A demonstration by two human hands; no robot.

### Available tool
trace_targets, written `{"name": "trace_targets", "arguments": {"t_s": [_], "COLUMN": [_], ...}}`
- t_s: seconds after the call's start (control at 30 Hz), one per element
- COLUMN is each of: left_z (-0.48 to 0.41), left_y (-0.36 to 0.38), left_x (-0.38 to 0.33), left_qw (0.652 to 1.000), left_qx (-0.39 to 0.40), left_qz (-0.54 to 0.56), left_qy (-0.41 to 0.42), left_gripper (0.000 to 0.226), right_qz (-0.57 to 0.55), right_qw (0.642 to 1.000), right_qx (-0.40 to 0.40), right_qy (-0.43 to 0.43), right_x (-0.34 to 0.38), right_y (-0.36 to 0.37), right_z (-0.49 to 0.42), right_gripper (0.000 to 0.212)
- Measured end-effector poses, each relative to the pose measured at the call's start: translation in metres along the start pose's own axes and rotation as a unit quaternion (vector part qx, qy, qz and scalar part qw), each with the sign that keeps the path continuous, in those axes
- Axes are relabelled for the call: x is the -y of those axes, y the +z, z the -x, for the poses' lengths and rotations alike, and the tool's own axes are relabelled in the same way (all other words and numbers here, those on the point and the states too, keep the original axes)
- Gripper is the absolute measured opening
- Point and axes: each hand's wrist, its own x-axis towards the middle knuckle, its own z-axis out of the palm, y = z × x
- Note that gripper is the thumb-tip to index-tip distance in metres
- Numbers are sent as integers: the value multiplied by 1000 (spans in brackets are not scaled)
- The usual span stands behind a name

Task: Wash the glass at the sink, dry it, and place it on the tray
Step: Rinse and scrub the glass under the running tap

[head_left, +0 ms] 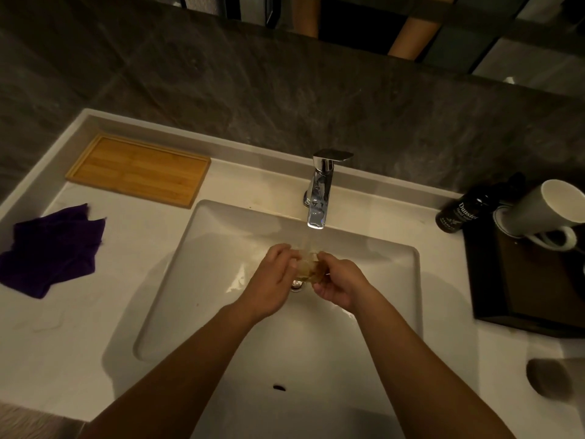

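Observation:
A small clear glass (306, 265) is held over the white sink basin (221, 248), right under the chrome faucet (319, 188), and water runs down onto it. My left hand (274, 280) grips its left side and my right hand (338, 285) grips its right side. Fingers hide much of the glass. A bamboo tray (139, 169) lies empty on the counter at the back left. A purple cloth (52, 248) lies crumpled at the left edge of the counter.
At the right stand a dark pump bottle (459, 210) and a white mug (547, 213) tipped on a dark tray (522, 280). A blurred dark round object (550, 378) sits at the lower right. Grey stone wall rises behind the counter.

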Motion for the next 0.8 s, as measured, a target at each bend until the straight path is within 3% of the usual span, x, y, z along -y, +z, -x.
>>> {"name": "trace_targets", "arguments": {"t_s": [0.07, 0.2, 0.3, 0.37, 0.47, 0.53, 0.57, 0.6, 0.7, 0.8], "left_z": [-3, -14, -21, -29, -40, -45, -47, -48, -53, -52], "left_y": [-1, -1, 2, 3, 1, -1, 0, 0, 2, 10], "left_x": [3, -7, -16, -21, -29, -29, -25, -22, -16, -17], "left_qw": [999, 999, 992, 959, 880, 841, 838, 848, 921, 942], "left_qx": [18, 19, -18, -64, -101, -62, -35, -7, 21, -85], "left_qz": [-38, -42, 96, 225, 395, 461, 463, 442, 280, 205], "left_qy": [23, -13, -85, -160, -245, -278, -287, -293, -270, -252], "left_gripper": [37, 31, 28, 28, 36, 40, 42, 46, 67, 80], "right_qz": [13, 56, 69, 74, 22, -12, -18, -17, 9, -6], "right_qw": [1000, 998, 996, 992, 990, 988, 986, 985, 982, 984], "right_qx": [6, 10, 30, 42, 74, 78, 72, 65, 47, 12], "right_qy": [22, 18, -45, -91, -121, -136, -148, -161, -182, -180], "right_x": [7, 9, 2, -3, -12, -14, -14, -14, -13, -17], "right_y": [1, 0, 1, 2, 6, 12, 14, 16, 19, 25], "right_z": [0, -2, -4, -5, -8, -9, -9, -10, -11, -13], "right_gripper": [22, 33, 43, 47, 44, 47, 47, 47, 42, 42]}}
